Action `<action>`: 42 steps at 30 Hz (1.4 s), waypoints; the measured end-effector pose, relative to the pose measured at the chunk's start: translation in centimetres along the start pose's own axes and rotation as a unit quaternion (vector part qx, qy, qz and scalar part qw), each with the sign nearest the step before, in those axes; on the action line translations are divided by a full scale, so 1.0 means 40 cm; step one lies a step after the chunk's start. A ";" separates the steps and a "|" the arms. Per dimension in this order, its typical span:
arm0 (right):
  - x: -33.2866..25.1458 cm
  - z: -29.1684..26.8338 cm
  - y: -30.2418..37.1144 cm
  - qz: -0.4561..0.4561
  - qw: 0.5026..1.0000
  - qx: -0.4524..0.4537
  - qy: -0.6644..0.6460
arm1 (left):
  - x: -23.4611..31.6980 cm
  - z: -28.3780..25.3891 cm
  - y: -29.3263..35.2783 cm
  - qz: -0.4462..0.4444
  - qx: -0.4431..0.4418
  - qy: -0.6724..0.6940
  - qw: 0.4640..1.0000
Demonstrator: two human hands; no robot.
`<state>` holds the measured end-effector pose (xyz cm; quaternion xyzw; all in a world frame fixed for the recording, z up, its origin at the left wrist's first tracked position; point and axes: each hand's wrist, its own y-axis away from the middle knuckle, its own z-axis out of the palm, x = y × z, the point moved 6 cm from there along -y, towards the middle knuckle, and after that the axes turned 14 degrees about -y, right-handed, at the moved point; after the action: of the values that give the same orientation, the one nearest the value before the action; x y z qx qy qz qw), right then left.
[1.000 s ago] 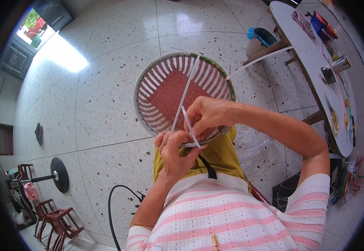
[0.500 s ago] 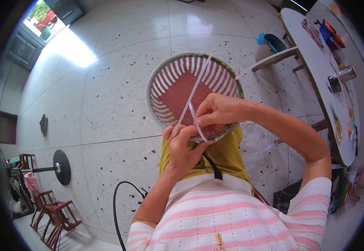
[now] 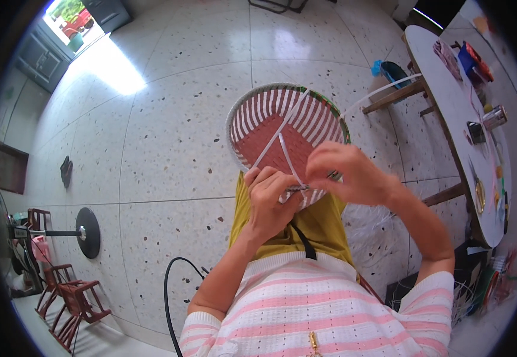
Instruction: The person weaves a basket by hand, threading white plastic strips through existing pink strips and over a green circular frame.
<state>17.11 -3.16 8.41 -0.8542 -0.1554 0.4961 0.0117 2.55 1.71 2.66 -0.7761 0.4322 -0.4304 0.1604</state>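
A round woven basket [image 3: 264,140], with a red base and red-and-white slatted sides, rests against my lap, its opening facing up. My left hand [image 3: 268,193] is closed on the near rim, fingers curled over the edge. One flat white plastic strip [image 3: 282,128] crosses the opening from the far rim to my left fingers. A shorter strip [image 3: 290,159] slants down to the near rim between my hands. At the near right rim, my right hand [image 3: 353,175] has its fingers drawn together and slightly blurred; what they hold, if anything, is hidden.
Another white strip [image 3: 383,87] sticks out right from the basket's rim. A long white table [image 3: 449,119] with scissors [image 3: 479,196], a can [image 3: 495,117] and cloth stands at right. Loose clear strands [image 3: 377,229] lie beside my leg. Small wooden chairs [image 3: 83,297] stand at left.
My right hand has moved right, away from the short strip, to the near right rim. My left hand stays at the rim. A strip now extends right from the basket. The view has shifted slightly.
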 end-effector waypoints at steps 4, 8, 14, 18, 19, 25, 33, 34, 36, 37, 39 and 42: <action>-0.028 0.032 0.047 -0.106 0.991 0.072 0.050 | 0.001 0.013 -0.006 -0.014 -0.021 -0.008 1.000; -0.007 0.062 0.057 -0.185 0.965 0.148 0.111 | 0.008 0.014 -0.011 -0.005 0.001 -0.021 1.000; -0.104 0.057 0.132 -0.156 0.941 0.142 -0.264 | -0.014 0.035 0.003 -0.037 -0.012 -0.006 0.999; -0.227 0.029 0.246 -0.130 0.899 0.076 -0.412 | -0.016 0.033 -0.004 -0.053 0.012 0.002 0.999; -0.259 0.024 0.256 -0.128 0.899 0.080 -0.411 | -0.018 0.035 -0.005 -0.056 0.007 -0.008 0.998; -0.326 -0.037 0.269 -0.151 0.909 0.150 -0.359 | 0.012 0.025 -0.018 -0.017 0.000 -0.040 0.999; -0.171 -0.241 0.153 -0.161 0.845 0.312 -0.404 | 0.014 -0.004 -0.005 0.025 -0.048 -0.027 0.998; -0.156 -0.265 0.143 -0.161 0.844 0.320 -0.399 | 0.023 -0.002 -0.011 0.024 -0.063 -0.009 0.998; -0.076 -0.273 0.101 -0.102 0.827 0.317 -0.453 | 0.011 -0.007 -0.001 0.016 -0.080 0.001 0.997; -0.055 -0.276 0.095 -0.103 0.826 0.318 -0.454 | 0.001 -0.013 0.007 0.001 -0.096 0.007 0.995; 0.002 -0.251 0.078 -0.052 0.787 0.271 -0.552 | -0.003 -0.018 0.020 -0.016 -0.114 0.013 0.993; 0.033 -0.148 0.036 -0.016 0.811 0.201 -0.549 | -0.032 -0.045 0.038 -0.080 -0.070 0.044 0.993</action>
<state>23.13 -3.35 10.06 -0.4158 -0.0462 0.9023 0.1039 -0.04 2.10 2.09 -0.7975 0.4044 -0.4446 0.0519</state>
